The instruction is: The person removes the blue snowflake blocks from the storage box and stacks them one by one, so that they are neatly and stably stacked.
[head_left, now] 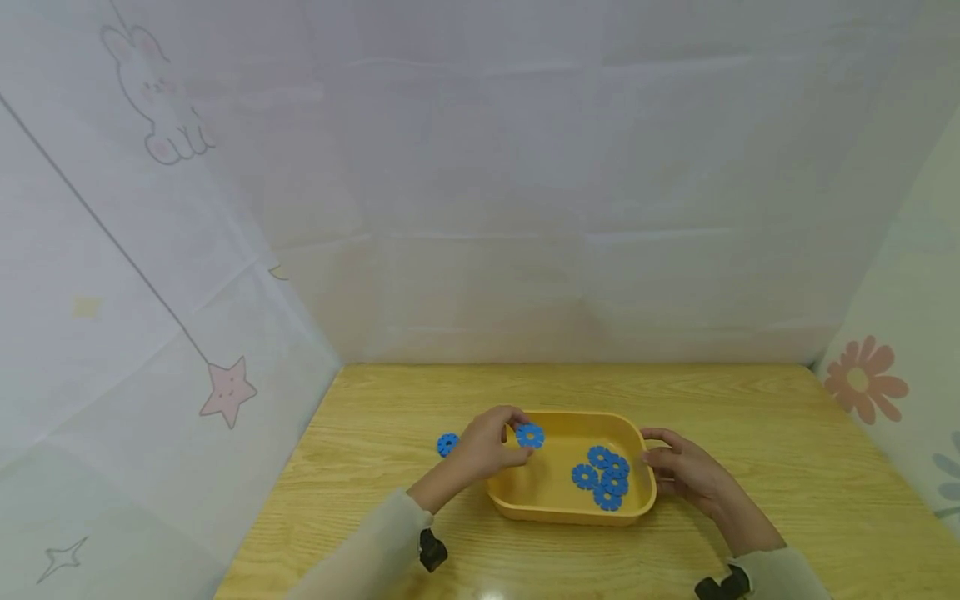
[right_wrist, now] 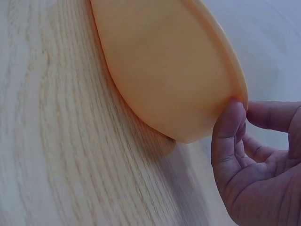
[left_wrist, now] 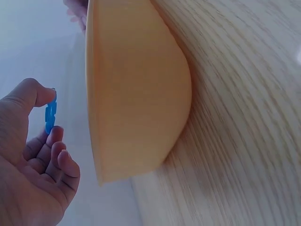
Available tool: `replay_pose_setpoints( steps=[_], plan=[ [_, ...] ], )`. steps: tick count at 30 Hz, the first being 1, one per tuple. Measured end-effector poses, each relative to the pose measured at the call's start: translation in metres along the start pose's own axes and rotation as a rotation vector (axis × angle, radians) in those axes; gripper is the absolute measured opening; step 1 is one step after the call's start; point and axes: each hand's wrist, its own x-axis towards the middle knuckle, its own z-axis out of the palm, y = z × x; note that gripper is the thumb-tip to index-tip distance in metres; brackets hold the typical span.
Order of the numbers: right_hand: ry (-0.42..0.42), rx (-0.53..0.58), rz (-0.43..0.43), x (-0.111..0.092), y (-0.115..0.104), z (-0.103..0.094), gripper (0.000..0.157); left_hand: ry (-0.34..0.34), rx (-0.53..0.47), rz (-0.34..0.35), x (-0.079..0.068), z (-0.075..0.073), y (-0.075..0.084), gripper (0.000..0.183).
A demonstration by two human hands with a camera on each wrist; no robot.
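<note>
My left hand (head_left: 483,446) pinches a blue notched building disc (head_left: 530,435) between thumb and fingertips, over the left end of a yellow tray (head_left: 558,515). In the left wrist view the disc (left_wrist: 50,113) is edge-on, apart from the tray wall (left_wrist: 138,94). Several more blue discs (head_left: 608,498) lie in a cluster inside the tray, towards its right end. At that end my right hand (head_left: 690,475) grips the rim. The right wrist view shows thumb and finger on either side of the tray edge (right_wrist: 230,61).
Outside the tray, left of my left hand, blue discs (head_left: 447,444) lie on the wooden table (head_left: 375,400), partly hidden by the hand. Pale printed cloth (head_left: 480,208) hangs behind the table and along both sides.
</note>
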Motion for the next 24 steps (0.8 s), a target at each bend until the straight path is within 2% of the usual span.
replay_pose_setpoints(
  steps=[7, 16, 24],
  plan=[
    [-0.013, 0.004, -0.005, 0.001, 0.002, -0.003, 0.067, 0.045, 0.008, -0.019, -0.009, -0.010, -0.012, 0.038],
    [-0.006, -0.001, 0.002, 0.002, 0.002, -0.004, 0.067, 0.102, -0.033, -0.046, -0.019, -0.022, -0.028, 0.038],
    [-0.013, 0.000, -0.001, 0.002, 0.003, -0.003, 0.068, 0.139, -0.049, -0.070, -0.025, -0.030, -0.049, 0.040]
  ],
)
